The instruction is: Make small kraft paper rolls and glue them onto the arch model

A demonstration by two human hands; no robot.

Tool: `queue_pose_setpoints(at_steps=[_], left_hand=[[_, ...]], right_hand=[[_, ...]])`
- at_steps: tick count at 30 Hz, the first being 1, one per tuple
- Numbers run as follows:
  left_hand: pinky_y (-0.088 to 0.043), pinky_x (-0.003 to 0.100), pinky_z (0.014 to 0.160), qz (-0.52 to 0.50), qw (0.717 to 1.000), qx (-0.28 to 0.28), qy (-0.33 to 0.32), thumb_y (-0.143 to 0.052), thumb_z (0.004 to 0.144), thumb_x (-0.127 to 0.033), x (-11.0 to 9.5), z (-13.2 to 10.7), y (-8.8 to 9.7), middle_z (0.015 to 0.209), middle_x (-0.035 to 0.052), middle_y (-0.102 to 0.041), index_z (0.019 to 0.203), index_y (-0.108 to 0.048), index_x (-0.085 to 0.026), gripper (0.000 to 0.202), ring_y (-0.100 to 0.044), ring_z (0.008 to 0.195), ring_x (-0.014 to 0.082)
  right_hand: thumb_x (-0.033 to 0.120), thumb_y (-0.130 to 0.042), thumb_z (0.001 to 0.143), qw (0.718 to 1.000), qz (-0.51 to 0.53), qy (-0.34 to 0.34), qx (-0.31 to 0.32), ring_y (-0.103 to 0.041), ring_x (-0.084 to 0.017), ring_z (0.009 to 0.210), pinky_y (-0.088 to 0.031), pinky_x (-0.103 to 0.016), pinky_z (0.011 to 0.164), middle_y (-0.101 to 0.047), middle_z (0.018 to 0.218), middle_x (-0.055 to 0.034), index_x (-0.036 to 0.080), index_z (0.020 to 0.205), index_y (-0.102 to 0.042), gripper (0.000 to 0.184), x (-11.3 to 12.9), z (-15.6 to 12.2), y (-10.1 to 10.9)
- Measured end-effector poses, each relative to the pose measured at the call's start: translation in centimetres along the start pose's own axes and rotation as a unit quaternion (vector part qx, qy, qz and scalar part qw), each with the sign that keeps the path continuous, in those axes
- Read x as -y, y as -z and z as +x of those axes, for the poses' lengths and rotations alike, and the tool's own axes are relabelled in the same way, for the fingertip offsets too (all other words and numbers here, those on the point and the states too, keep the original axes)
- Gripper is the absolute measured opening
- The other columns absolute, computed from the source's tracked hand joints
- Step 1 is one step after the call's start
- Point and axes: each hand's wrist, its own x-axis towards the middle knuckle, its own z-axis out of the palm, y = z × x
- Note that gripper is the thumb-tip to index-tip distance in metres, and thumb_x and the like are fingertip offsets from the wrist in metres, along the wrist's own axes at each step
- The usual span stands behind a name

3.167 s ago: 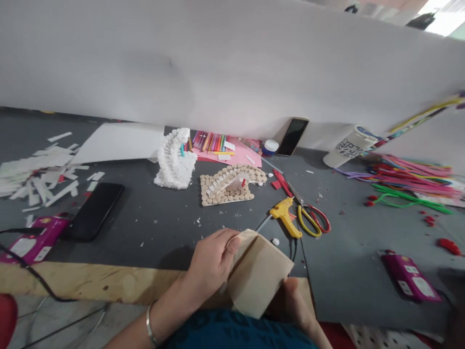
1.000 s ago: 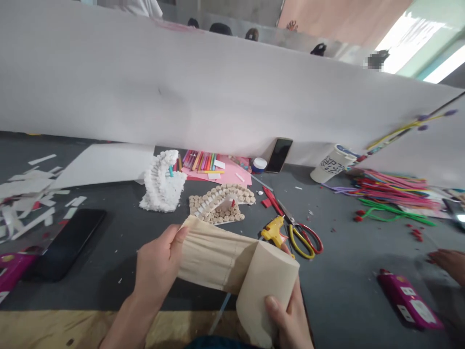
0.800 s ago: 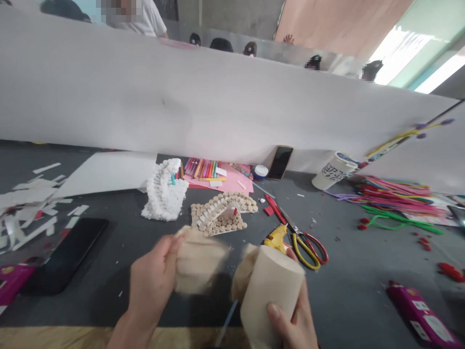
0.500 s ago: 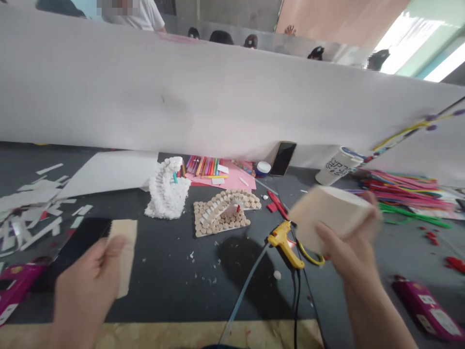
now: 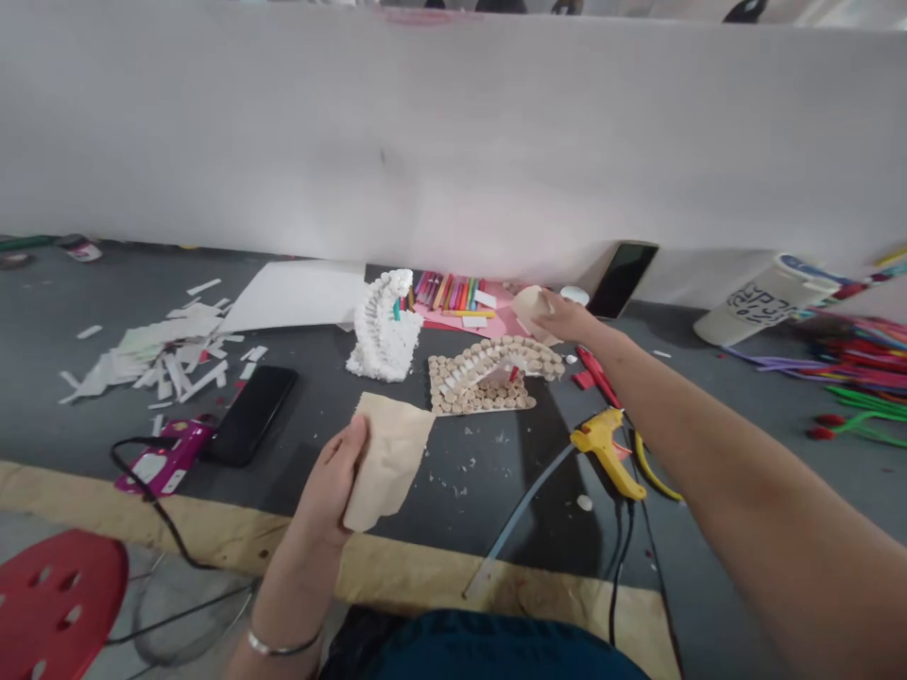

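Observation:
My left hand [image 5: 332,482] is closed on a torn beige piece of paper [image 5: 388,458], held above the grey table [image 5: 318,444] near its front edge. My right arm stretches far forward, and my right hand [image 5: 563,319] grips the beige paper roll [image 5: 530,308] at the back of the table, next to the pink sheet with coloured pens [image 5: 453,295]. A beige disc-covered arch model [image 5: 488,373] lies just below that hand. A white foam model [image 5: 383,326] stands to its left.
A yellow glue gun [image 5: 607,448] with its cable, red scissors [image 5: 595,373], two black phones [image 5: 249,425] [image 5: 622,279], a white cup [image 5: 761,300], coloured pipe cleaners [image 5: 861,364], white paper scraps [image 5: 160,354], a magenta box [image 5: 166,455] and a red stool [image 5: 60,604] surround the hands. A white partition [image 5: 425,142] backs the table.
The piece came away from the roll. My right hand carried the roll from the right side to the back of the table. My left hand kept the piece and moved toward the middle.

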Motion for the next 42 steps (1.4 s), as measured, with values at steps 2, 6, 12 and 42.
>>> queue_pose_setpoints(at_steps=[2,6,12,42], left_hand=[[-0.051,0.029,0.051,-0.040,0.998,0.025,0.032,-0.072,0.068,-0.065,0.4,-0.1,-0.3,0.070,0.0062,-0.073,0.093,-0.072,-0.015,0.056,-0.069,0.065,0.0239],[-0.055,0.030,0.056,-0.035,0.993,0.071,0.086,-0.063,0.080,-0.061,1.1,-0.2,-2.3,0.072,0.0073,-0.074,0.098,-0.073,-0.016,0.050,-0.071,0.069,0.0242],[-0.052,0.028,0.051,-0.003,0.980,0.165,0.112,-0.068,0.075,-0.062,3.3,-1.6,-7.2,0.070,0.0057,-0.072,0.097,-0.070,-0.015,0.052,-0.068,0.061,0.0215],[-0.041,0.018,0.053,0.198,0.949,0.215,-0.122,-0.070,0.080,-0.036,7.6,-9.1,0.2,0.066,-0.0035,-0.061,0.076,-0.065,-0.019,0.018,-0.053,0.058,0.0098]], right_hand=[[0.029,-0.063,0.092,1.000,-0.007,-0.009,-0.017,-0.053,-0.027,0.122,-0.039,-0.051,0.106,-0.057,0.133,-0.0139,0.014,0.123,-0.061,0.034,0.7,-2.0,1.7],[0.036,-0.053,0.096,0.998,0.022,-0.024,-0.054,-0.059,-0.024,0.109,-0.045,-0.041,0.096,-0.064,0.126,-0.0118,0.019,0.128,-0.060,0.037,3.2,-11.2,5.0],[0.055,-0.061,0.087,0.837,0.505,-0.144,0.152,-0.064,-0.024,0.108,-0.051,-0.040,0.090,-0.065,0.128,-0.0075,0.028,0.133,-0.058,0.053,10.4,-27.1,1.1],[0.042,-0.051,0.093,0.991,0.121,0.001,0.047,-0.061,-0.018,0.072,-0.046,-0.027,0.065,-0.070,0.079,-0.0020,0.022,0.085,-0.068,0.027,7.0,-33.2,4.9]])
